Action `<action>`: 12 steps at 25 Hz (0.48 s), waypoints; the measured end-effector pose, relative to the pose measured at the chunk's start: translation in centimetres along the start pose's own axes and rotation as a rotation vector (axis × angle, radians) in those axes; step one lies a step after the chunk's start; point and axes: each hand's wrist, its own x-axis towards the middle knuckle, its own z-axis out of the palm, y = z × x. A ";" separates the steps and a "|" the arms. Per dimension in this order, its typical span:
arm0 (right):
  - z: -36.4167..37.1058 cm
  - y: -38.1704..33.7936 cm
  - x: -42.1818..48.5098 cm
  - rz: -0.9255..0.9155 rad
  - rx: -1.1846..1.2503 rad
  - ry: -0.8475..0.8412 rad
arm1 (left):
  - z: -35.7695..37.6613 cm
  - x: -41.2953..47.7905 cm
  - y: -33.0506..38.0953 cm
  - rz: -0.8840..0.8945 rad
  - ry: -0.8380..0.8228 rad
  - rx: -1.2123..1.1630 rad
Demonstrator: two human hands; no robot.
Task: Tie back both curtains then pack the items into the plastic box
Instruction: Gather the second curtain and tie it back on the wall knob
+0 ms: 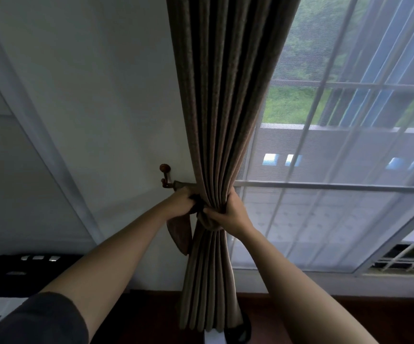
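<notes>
Hanging at centre frame, a brown curtain [222, 95] is seen gathered into tight vertical pleats, wide at the top and pinched to a narrow waist at mid-height, then flaring slightly toward the dark wooden floor [325, 316]. Fabric is matte, taupe-brown, with deep shadowed folds. A matching fabric tieback [207, 220] is wrapped around the waist; one loose end hangs down on the left side of the curtain, and a strap runs left to a dark wooden wall hook [165, 176] with a round knob, fixed on the white wall [101, 95].

The left hand [182, 202] is curled around the tieback material at the curtain's left edge, just below the hook. The right hand [228, 212] is clamped on the gathered curtain and the band from the right side, fingers wrapped into the folds. Both forearms are extended from the near edge; a dark sleeve [44, 319] is visible on the left arm.

To the right, a sheer white curtain [337, 207] is hung over a barred window [350, 108], greenery outside. A black object [27, 271] is seen at lower left, details not discernible.
</notes>
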 end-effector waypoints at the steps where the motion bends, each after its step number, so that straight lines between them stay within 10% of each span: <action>1: -0.1 0.0 0.0 0.000 -0.003 0.003 | -0.1 0.3 0.1 0.000 0.004 0.014; 12: 0.2 -0.2 -0.4 0.077 -0.005 0.042 | -3.8 2.3 2.4 -0.114 0.143 0.536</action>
